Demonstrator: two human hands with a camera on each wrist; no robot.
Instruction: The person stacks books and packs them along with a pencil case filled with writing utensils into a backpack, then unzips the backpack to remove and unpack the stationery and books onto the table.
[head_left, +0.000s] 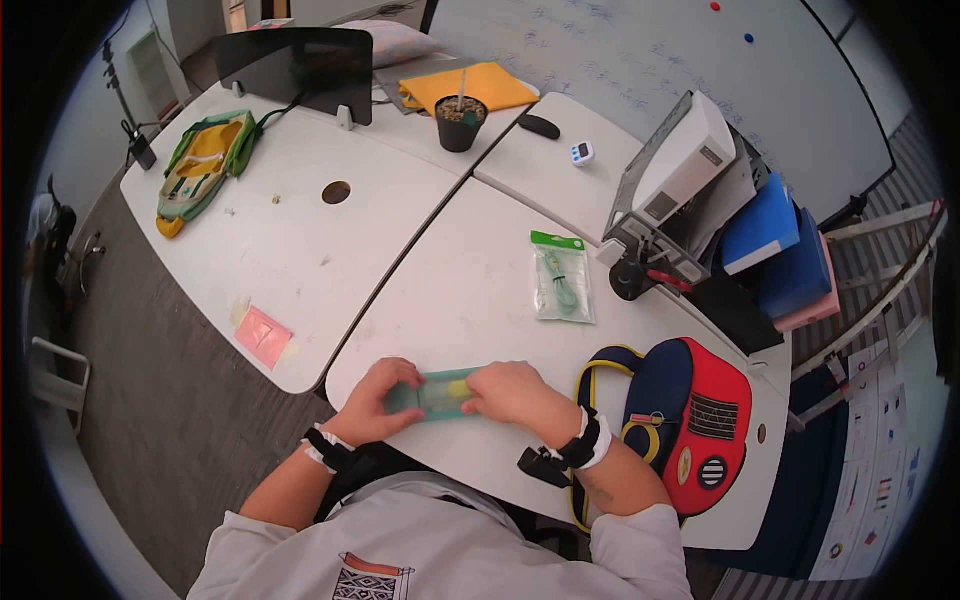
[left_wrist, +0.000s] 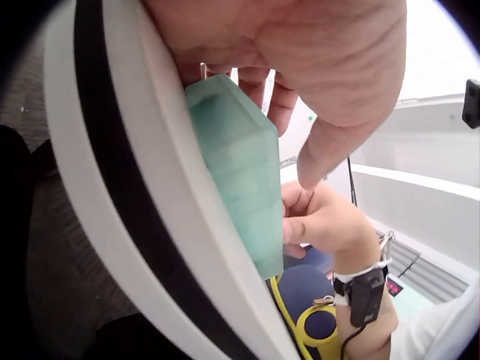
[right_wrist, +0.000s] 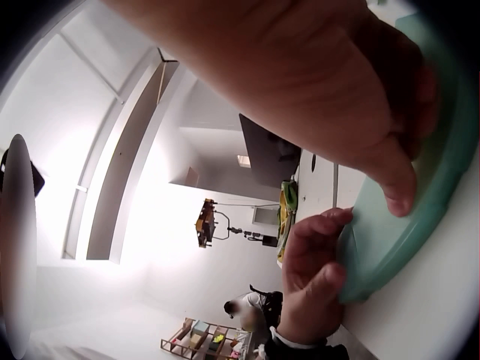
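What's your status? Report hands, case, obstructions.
Left hand: grip on green case, left end. Right hand: grip on its right end. Backpack off right, not blocking.

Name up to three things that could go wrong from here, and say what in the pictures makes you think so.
The case is held between both hands near the table's near edge, so a loosened grip might let it slip off.

The red bag lies close beside the right forearm, which could snag its strap.

The blue binders lean at a slant, so a bump might make them slide.
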